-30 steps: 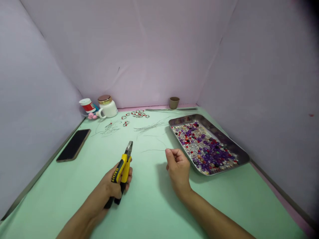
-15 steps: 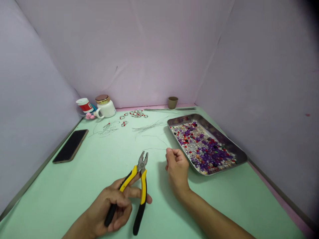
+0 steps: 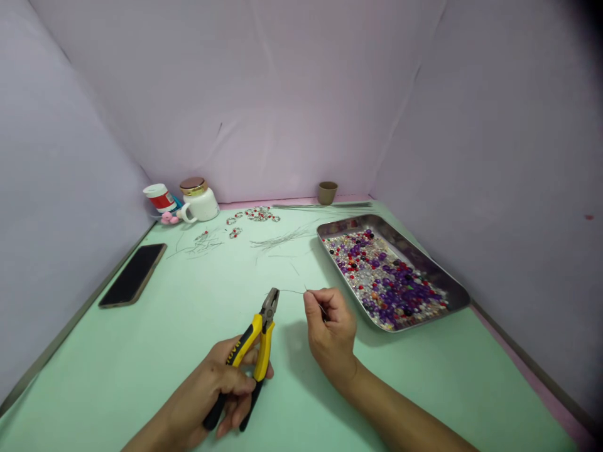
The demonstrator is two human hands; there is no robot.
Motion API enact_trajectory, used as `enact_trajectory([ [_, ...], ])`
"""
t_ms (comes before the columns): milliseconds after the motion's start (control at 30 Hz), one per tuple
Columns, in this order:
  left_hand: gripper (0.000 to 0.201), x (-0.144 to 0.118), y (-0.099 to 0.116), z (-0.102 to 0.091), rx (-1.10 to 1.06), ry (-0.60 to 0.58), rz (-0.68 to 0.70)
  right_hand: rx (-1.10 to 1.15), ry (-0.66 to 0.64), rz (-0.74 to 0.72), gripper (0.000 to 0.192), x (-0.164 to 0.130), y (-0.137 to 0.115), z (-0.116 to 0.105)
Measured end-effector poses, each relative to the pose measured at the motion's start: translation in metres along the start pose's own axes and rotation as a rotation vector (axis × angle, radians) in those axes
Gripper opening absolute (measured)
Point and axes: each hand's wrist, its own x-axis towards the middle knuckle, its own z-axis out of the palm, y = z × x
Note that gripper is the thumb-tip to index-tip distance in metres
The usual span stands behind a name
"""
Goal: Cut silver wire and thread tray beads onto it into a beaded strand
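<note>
My left hand (image 3: 230,383) is wrapped round a pair of pliers (image 3: 261,342) with yellow and black handles. The jaws are closed at one end of a thin wire (image 3: 291,290). To the right, my right hand (image 3: 332,323) pinches the same wire between thumb and fingertips, and a short end sticks up above the pinch. The wire runs roughly level between jaws and fingers, over the green table. Right beside my right hand is a metal tray (image 3: 438,276) of small purple, red, white and clear beads (image 3: 391,282).
Loose wires (image 3: 280,238) and small beaded rings (image 3: 259,214) lie farther back. A phone (image 3: 133,276) rests at the left. Along the back stand a white mug with a lid (image 3: 202,204), a red and white tub (image 3: 161,199) and a small brown cup (image 3: 326,193).
The pliers' handles have been squeezed and their jaws have closed at the wire's end. My right hand has moved slightly left and down, bringing the wire to the jaws.
</note>
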Motion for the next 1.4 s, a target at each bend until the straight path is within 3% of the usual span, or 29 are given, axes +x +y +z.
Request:
enact_trajectory([
  [267, 0.023, 0.002, 0.002, -0.003, 0.15, 0.087, 0.058, -0.047, -0.017, -0.063, 0.005, -0.001, 0.0, -0.001],
  [733, 0.04, 0.006, -0.005, -0.009, 0.271, 0.058, 0.03, -0.052, 0.0, -0.039, 0.006, -0.001, 0.0, 0.0],
  [1133, 0.017, 0.001, 0.004, -0.001, 0.362, 0.105, 0.062, -0.095, -0.022, -0.055, 0.006, -0.001, 0.0, -0.001],
  [1267, 0.01, 0.0, 0.007, 0.003, 0.49, 0.191, 0.11, -0.084, -0.044, 0.054, 0.012, -0.001, -0.001, 0.0],
  [1400, 0.01, 0.0, 0.006, 0.006, 0.691, 0.397, 0.153, 0.08, -0.05, 0.352, 0.023, 0.002, -0.005, 0.003],
])
